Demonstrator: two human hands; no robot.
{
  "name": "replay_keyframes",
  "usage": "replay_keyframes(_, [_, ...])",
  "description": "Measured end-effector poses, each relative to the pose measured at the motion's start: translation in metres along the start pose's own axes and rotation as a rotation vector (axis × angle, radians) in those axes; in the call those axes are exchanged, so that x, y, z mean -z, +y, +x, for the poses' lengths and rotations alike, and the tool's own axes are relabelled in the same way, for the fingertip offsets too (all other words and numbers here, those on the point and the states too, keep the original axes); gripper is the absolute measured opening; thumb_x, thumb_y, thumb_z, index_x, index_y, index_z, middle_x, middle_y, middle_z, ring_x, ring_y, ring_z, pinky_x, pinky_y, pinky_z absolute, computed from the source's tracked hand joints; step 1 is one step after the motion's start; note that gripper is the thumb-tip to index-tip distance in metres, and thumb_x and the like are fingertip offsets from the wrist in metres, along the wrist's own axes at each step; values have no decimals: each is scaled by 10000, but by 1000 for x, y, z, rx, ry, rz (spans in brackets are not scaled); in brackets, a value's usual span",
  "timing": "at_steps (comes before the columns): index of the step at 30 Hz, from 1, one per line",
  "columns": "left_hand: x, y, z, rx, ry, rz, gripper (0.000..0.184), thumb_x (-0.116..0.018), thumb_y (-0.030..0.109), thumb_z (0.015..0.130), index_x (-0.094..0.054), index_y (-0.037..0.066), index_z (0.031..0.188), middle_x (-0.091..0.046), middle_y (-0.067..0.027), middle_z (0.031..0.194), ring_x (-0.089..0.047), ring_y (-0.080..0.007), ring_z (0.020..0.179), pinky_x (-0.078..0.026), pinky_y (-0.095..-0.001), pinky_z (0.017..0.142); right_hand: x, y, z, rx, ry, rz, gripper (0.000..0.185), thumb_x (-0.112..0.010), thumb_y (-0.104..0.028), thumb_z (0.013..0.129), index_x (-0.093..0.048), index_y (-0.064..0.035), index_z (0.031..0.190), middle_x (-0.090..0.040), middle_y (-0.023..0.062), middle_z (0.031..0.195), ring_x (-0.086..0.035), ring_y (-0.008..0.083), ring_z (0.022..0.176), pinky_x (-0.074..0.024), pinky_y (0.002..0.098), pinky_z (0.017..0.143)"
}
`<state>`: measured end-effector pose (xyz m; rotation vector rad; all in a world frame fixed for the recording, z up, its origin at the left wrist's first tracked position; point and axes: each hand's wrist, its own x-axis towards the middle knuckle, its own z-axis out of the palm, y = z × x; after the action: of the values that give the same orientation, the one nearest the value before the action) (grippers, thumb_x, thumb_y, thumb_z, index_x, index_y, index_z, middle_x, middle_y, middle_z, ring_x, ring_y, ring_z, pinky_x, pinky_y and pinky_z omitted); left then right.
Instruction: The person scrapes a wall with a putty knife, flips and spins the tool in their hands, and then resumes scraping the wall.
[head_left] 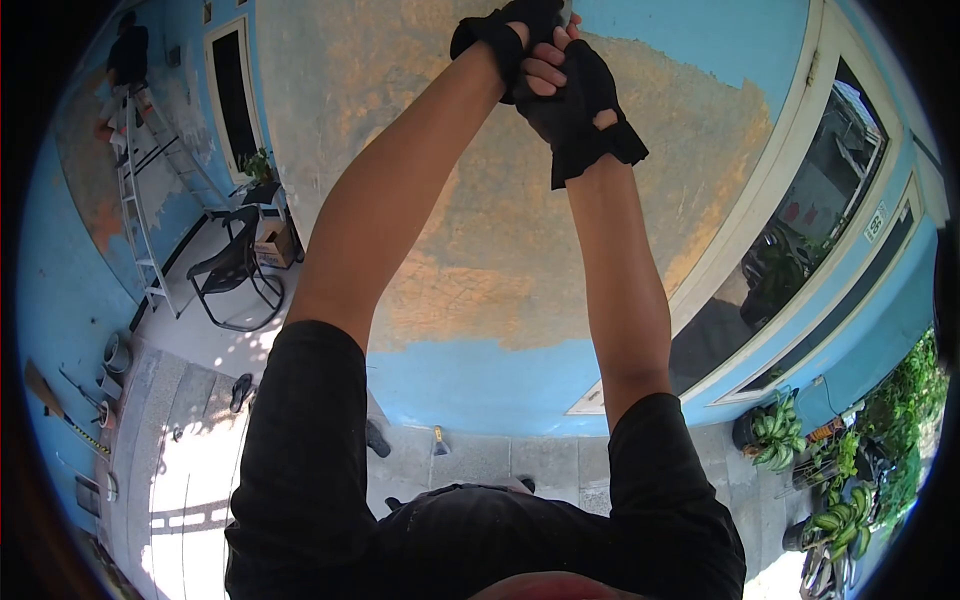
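Both arms reach up along a wall (480, 250) where blue paint gives way to bare grey and orange plaster. My left hand (520, 40), in a black fingerless glove, is at the top edge of the view, its fingers mostly hidden. My right hand (570, 90), gloved the same way, is pressed against it with the fingers curled. A small greyish piece of something shows between the hands at the very top; I cannot make out what it is. Blue paint lies above and below the bare patch.
At the left a person (128, 50) is on a ladder (135, 200). Near it are a black chair (232, 262) and a cardboard box (273, 245). A scraper (440, 441) lies on the floor below. At the right are a window (800, 220) and potted plants (778, 435).
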<state>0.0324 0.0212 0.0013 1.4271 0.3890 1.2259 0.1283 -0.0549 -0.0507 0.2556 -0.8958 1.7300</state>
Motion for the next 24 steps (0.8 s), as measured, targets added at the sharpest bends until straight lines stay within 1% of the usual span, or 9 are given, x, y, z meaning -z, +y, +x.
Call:
replay_keyframes(3, [4,-2,-3,26,-16,-26,365,-525,398,961,-569,38,922,-576,-17,668,-571,-113,602,-503,-216,554,4,1,-5,-80,-48,10,157,-431,-121,1004,-522,-247,1028,-436,-34,658,-384,72,473,-323,197,401])
replay_keyframes(9, [5,-13,-15,73,-55,-101,361,-530,396,958,-572,39,919,-583,-19,677,-571,-108,601,-500,-214,547,-13,11,-8,-6,85,-14,163,-425,-134,1006,-540,-234,951,-444,-31,656,-388,75,479,-323,200,406])
replay_keyframes(14, [5,12,-16,53,-100,-122,358,-534,394,955,-574,41,917,-589,-21,684,-571,-104,600,-498,-211,542,-7,14,6,4,61,-23,155,-437,-153,1005,-539,-254,948,-435,-37,652,-383,86,474,-323,210,407])
replay_keyframes(17, [0,17,-16,57,-132,-152,356,-537,394,953,-575,42,915,-593,-22,689,-571,-102,599,-497,-210,538,-12,10,5,45,101,-33,147,-440,-164,1006,-539,-254,946,-445,-36,656,-388,89,474,-321,210,404])
replay_keyframes(18, [3,16,-12,54,-135,-146,356,-537,394,953,-575,42,915,-593,-22,689,-571,-102,599,-497,-210,538,-6,10,1,4,59,-15,148,-432,-167,1009,-538,-247,946,-441,-37,651,-385,87,469,-320,210,402])
replay_keyframes(20, [19,2,7,74,-118,21,334,-544,380,949,-584,50,921,-614,-22,731,-572,-93,605,-498,-210,534,-3,7,1,-43,17,-1,150,-423,-169,1013,-536,-241,945,-437,-38,645,-381,85,464,-319,210,399])
replay_keyframes(21, [23,-3,22,51,-35,18,332,-533,379,950,-586,51,932,-612,-20,732,-569,-88,597,-497,-211,520,-4,3,8,-49,-12,20,157,-413,-173,1016,-534,-241,944,-429,-38,637,-377,85,460,-319,210,396])
replay_keyframes(22, [10,6,0,53,-36,17,332,-533,379,950,-586,51,932,-612,-20,732,-569,-88,597,-497,-211,520,-5,1,9,-56,-31,45,164,-403,-177,1019,-532,-241,942,-421,-39,629,-373,85,455,-318,211,394])
replay_keyframes(24, [-14,23,-44,-3,-137,-173,333,-534,376,950,-592,48,943,-612,-22,734,-568,-86,591,-499,-207,521,-15,0,6,-50,22,26,171,-398,-177,1021,-537,-246,950,-425,-36,628,-373,88,452,-318,214,391])
